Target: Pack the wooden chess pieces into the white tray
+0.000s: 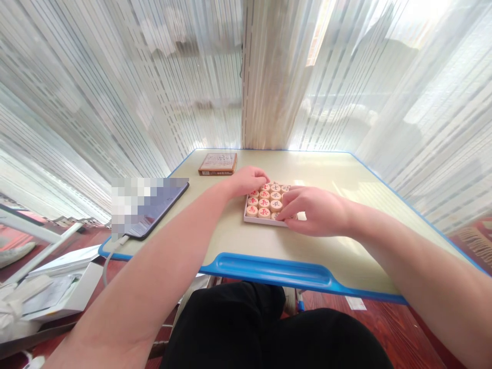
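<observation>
A shallow white box tray (265, 221) lies on the table, filled with rows of round wooden Chinese chess pieces (264, 203) that bear red and dark characters. My left hand (249, 180) is at its far left corner, fingers curled together against the top row; what they grip, if anything, is hidden. Over the right side of the tray is my right hand (313, 210), its thumb and fingers closed at a chess piece in the nearest row. That hand covers most of the pieces on the right.
A flat brown printed box (218, 163) lies at the table's far left. A phone (161, 207) with a charging cable (115, 246) rests on the left edge. The table (230, 241) has a blue rim with a front groove. Sheer curtains (184, 77) hang behind.
</observation>
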Available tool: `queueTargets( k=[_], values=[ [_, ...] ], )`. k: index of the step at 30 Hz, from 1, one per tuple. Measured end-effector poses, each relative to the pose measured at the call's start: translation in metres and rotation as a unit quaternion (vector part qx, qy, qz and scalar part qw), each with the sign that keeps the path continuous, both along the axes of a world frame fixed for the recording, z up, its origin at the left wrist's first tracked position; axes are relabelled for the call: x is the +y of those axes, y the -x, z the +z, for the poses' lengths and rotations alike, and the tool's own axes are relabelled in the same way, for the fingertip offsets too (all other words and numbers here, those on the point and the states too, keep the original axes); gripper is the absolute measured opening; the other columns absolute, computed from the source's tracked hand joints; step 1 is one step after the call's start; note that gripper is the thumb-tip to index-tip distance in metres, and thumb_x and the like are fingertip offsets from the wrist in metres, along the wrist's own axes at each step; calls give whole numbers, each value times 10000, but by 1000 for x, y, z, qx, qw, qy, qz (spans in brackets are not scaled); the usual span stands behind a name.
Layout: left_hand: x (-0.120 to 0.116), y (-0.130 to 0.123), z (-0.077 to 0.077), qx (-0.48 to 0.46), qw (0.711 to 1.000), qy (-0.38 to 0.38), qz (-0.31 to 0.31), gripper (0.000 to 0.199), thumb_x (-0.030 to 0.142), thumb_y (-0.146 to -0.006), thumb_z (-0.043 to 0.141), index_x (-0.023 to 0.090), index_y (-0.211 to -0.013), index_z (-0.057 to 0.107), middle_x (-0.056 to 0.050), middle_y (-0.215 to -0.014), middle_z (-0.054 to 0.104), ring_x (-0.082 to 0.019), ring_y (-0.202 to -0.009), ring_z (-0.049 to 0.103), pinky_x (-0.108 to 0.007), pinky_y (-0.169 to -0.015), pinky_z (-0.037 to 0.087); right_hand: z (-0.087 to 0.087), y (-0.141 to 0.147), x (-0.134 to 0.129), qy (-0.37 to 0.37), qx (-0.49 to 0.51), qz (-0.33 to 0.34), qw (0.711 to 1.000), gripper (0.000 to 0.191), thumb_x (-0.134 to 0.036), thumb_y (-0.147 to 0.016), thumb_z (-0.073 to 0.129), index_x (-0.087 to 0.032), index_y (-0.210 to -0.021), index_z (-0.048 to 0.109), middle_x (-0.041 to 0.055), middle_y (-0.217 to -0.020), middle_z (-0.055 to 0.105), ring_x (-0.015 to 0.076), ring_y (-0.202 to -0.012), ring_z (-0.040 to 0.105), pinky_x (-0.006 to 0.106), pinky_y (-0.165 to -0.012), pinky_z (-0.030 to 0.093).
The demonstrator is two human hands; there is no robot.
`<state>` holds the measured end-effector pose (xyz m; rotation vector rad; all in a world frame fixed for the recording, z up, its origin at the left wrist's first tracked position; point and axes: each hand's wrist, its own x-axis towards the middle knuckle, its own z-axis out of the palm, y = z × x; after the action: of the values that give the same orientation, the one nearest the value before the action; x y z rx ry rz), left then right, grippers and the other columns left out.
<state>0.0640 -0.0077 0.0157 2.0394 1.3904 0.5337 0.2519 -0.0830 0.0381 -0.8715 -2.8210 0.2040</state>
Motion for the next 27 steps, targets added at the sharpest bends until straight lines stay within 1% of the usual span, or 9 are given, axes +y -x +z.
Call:
queueTargets(
  k=[5,8,10,13,14,16,21,24,27],
  values=[
    [-1,0,1,5,1000,-3,4,283,229,-694,484,179,-882,689,-11,-845,689,-142,-764,604,-204,-621,469,0,-2,0,-4,-1,11,1000,258,-132,-706,549,-241,-813,756,35,-715,639,139,-681,546,251,-655,415],
    [-1,0,1,7,1000,-6,-1,284,234,-692,486,181,-881,691,-13,-847,687,-142,-758,601,-206,-621,470,-2,-1,2,-23,28,-1,999,245,-147,-726,542,-232,-822,750,36,-734,643,135,-677,548,246,-648,412],
    [-1,0,1,7,1000,-7,-4,285,232,-690,488,180,-881,692,-13,-844,684,-138,-746,597,-204,-614,468,-4,0,3,-53,64,-38,996,234,-175,-755,528,-223,-836,742,35,-726,638,133,-672,546,243,-632,406],
    [-1,1,1,8,1000,-2,-7,289,235,-690,488,174,-888,689,-12,-798,677,-130,-697,586,-201,-583,458,-7,3,7,-89,99,-129,983,204,-225,-775,533,-219,-825,731,30,-708,628,142,-689,547,242,-606,393],
    [-1,1,1,7,1000,-1,-8,289,238,-692,487,173,-889,688,-10,-785,674,-128,-686,582,-200,-576,454,-8,4,8,-90,97,-153,979,190,-242,-773,544,-220,-808,729,29,-707,629,146,-701,549,243,-602,390],
    [-2,1,1,7,1000,-5,-11,286,246,-696,484,175,-885,687,-8,-778,673,-127,-680,579,-199,-570,451,-10,6,9,-76,80,-178,978,170,-276,-770,562,-224,-766,724,25,-707,633,154,-721,551,246,-603,388],
    [-2,0,2,16,1000,-16,-17,291,267,-703,478,180,-881,691,-16,-841,683,-143,-735,594,-208,-604,465,-12,12,9,-44,51,-187,980,171,-326,-766,580,-227,-764,718,25,-729,649,165,-755,555,261,-655,405],
    [-3,0,3,18,999,-25,-20,289,261,-701,482,175,-876,695,-24,-898,687,-156,-809,602,-205,-653,476,-11,14,8,-39,46,-185,981,176,-321,-766,573,-221,-765,718,29,-728,648,169,-755,554,265,-660,406],
    [-3,0,4,22,999,-26,-21,288,262,-705,483,178,-880,695,-24,-911,688,-159,-829,603,-207,-671,481,-10,13,7,-37,47,-180,982,174,-301,-766,562,-223,-754,717,26,-704,641,166,-738,549,263,-648,400]
  ],
)
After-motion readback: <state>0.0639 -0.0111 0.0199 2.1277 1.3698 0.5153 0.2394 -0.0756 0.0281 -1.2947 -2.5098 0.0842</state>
